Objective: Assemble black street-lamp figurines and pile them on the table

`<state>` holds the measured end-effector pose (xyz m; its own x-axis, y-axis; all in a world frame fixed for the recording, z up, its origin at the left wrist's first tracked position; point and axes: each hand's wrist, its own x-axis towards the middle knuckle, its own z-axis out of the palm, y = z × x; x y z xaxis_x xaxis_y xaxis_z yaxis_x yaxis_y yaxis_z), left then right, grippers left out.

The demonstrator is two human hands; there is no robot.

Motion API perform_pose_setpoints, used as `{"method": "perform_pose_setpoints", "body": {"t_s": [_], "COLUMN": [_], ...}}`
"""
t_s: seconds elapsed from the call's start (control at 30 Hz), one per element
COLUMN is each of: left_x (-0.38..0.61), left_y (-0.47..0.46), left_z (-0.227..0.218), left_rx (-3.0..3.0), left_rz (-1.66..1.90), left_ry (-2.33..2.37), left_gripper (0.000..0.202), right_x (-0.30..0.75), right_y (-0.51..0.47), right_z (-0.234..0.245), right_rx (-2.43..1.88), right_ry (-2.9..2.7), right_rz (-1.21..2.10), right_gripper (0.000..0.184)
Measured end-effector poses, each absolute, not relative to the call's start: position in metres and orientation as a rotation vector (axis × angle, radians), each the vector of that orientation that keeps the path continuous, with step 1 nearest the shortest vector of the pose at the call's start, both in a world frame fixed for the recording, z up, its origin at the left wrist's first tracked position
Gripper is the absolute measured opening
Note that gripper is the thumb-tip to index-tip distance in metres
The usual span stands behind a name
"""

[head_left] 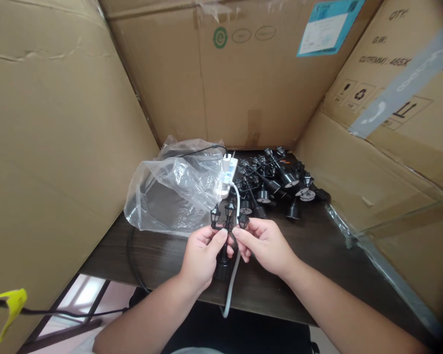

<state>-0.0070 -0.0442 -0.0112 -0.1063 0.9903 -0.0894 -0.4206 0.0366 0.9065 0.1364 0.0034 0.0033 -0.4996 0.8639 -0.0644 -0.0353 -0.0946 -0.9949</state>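
I hold a small black model street lamp (228, 215) with three lantern heads upright over the near part of the dark table (328, 246). My left hand (201, 255) is closed round its post and base. My right hand (266, 243) pinches it just under the lantern heads from the right. Behind them a pile of several more black model lamps (276, 184) lies on the table.
A crumpled clear plastic bag (173, 194) lies at the left of the table. A white power strip (229, 172) with a white cable (233, 275) runs off the near edge. Tall cardboard boxes (51, 147) wall in the table on three sides. A black cable (133, 260) hangs at left.
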Motion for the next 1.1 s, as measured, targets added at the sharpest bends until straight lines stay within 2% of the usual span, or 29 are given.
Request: {"method": "perform_pose_setpoints", "body": {"t_s": [0.63, 0.77, 0.8, 0.93, 0.97, 1.1], "left_x": [0.000, -0.005, -0.006, -0.011, -0.011, -0.008], "left_y": [-0.045, -0.041, -0.039, -0.034, -0.033, -0.030], "left_z": [-0.013, -0.012, -0.011, -0.005, -0.003, 0.002], "left_rx": [0.710, 0.529, 0.479, 0.288, 0.259, 0.230], "left_rz": [1.434, 1.599, 1.636, 1.691, 1.689, 1.676], "left_ry": [1.008, 0.998, 0.983, 0.879, 0.861, 0.803], "left_gripper": [0.026, 0.026, 0.027, 0.027, 0.028, 0.030], "right_x": [0.128, 0.130, 0.131, 0.132, 0.132, 0.130], "right_y": [0.002, -0.003, -0.005, -0.012, -0.012, -0.009], "right_z": [0.003, 0.004, 0.004, 0.001, -0.001, -0.005], "right_rx": [-0.973, -0.986, -0.972, -0.875, -0.863, -0.796], "right_ry": [-1.442, -1.724, -1.850, -2.214, -2.239, -2.205], "right_rz": [1.742, 1.442, 1.321, 0.953, 0.904, 0.762], "right_gripper": [0.040, 0.030, 0.033, 0.066, 0.068, 0.051]}}
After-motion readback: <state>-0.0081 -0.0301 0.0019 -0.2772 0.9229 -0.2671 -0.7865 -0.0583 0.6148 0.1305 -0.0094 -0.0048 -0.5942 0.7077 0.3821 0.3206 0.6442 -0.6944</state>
